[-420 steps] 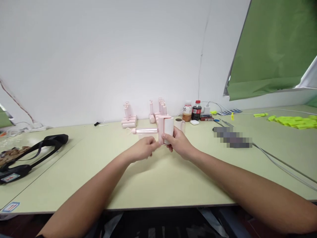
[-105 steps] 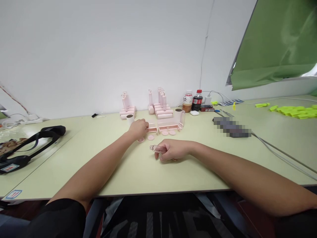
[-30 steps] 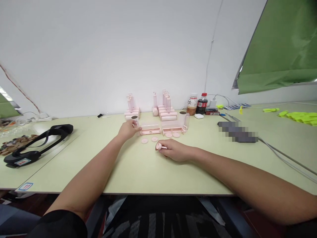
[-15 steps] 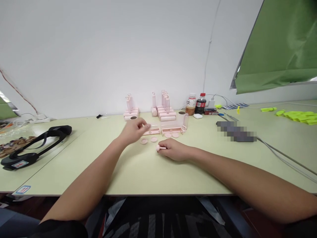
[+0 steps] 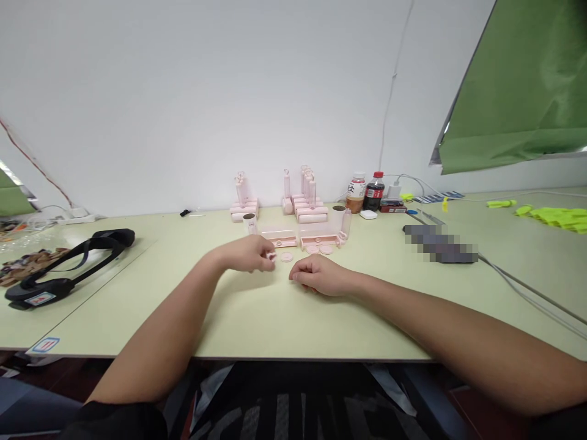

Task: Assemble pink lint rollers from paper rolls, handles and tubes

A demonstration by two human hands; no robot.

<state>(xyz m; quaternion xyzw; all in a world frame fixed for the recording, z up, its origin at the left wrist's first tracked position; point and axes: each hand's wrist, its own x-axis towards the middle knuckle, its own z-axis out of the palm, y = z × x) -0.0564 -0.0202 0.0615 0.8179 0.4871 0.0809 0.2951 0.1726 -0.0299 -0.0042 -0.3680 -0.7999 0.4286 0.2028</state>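
Note:
My left hand [image 5: 247, 253] is closed above the table, fingertips pinching a small pale pink piece [image 5: 271, 256] whose shape I cannot make out. Beside those fingers lies a flat pink disc [image 5: 287, 257]. My right hand [image 5: 323, 275] rests on the table with its fingers curled; whatever they may hold is hidden. Two more pink discs [image 5: 312, 250] [image 5: 325, 250] lie just beyond it. Behind the hands stand two open pink cases with clear lids, a left case [image 5: 287, 242] and a right case [image 5: 316, 242].
Finished-looking pink cylinder sets [image 5: 312, 215] stand by the wall. Two cups [image 5: 338, 211] [image 5: 250, 221] and a clear pink tube [image 5: 347, 223] flank the cases. Drink bottles [image 5: 373, 192] are behind right. A black headset [image 5: 68, 269] lies left, a blurred dark object [image 5: 440, 244] right.
My left hand has come down and nearer me from the cases, uncovering the left cup. The pink knobbed piece seen in my right fingers no longer shows there; that hand stays in place.

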